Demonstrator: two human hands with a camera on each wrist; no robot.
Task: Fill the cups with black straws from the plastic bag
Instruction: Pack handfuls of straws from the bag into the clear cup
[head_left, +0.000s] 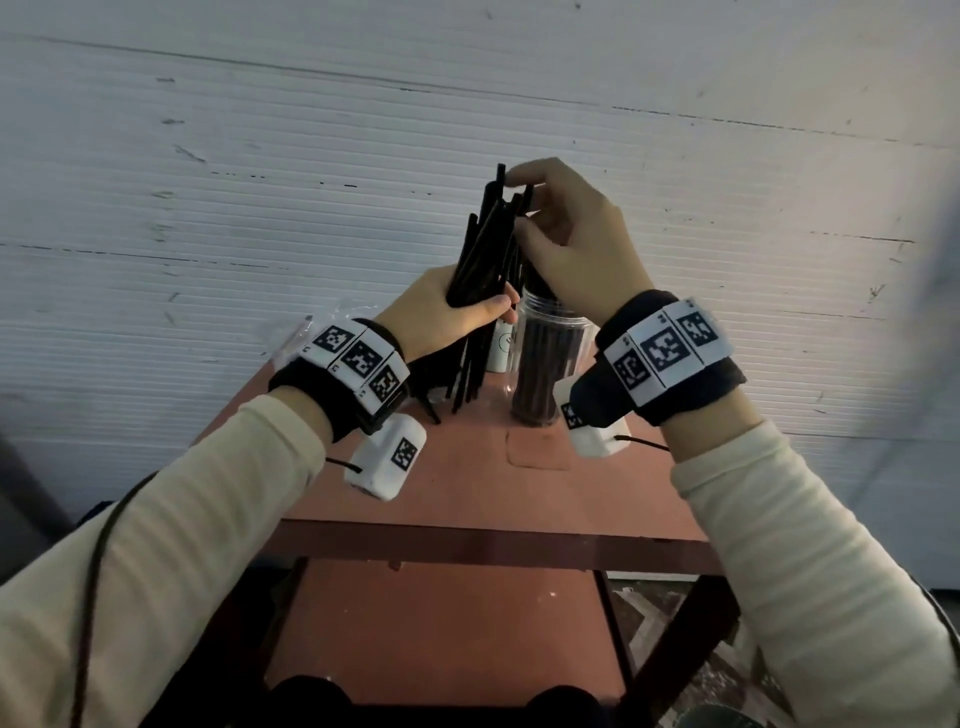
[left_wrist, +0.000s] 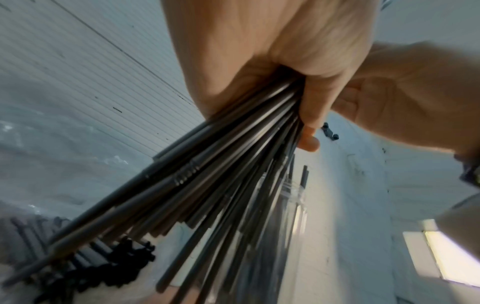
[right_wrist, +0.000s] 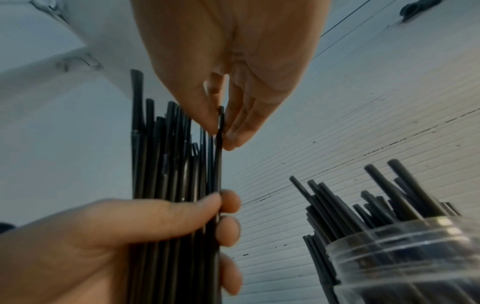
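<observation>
Pinching the top of a single black straw (right_wrist: 220, 131) between thumb and fingertips (right_wrist: 233, 139) of the right hand (right_wrist: 228, 61), upper centre. Gripping an upright bundle of black straws (right_wrist: 166, 164) in the left hand (right_wrist: 116, 246), fingers wrapping round it, lower left. Standing at lower right, apart from both: a clear cup (right_wrist: 405, 263) packed with straws, ends fanning above the rim.

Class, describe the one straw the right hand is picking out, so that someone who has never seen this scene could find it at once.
Start at the red table; above it the left hand grips an upright bundle of black straws. Follow the bundle to its top, where the right hand reaches in. The straw is the one on the bundle's edge nearest the clear cup, the only one pinched near its tip.
</observation>
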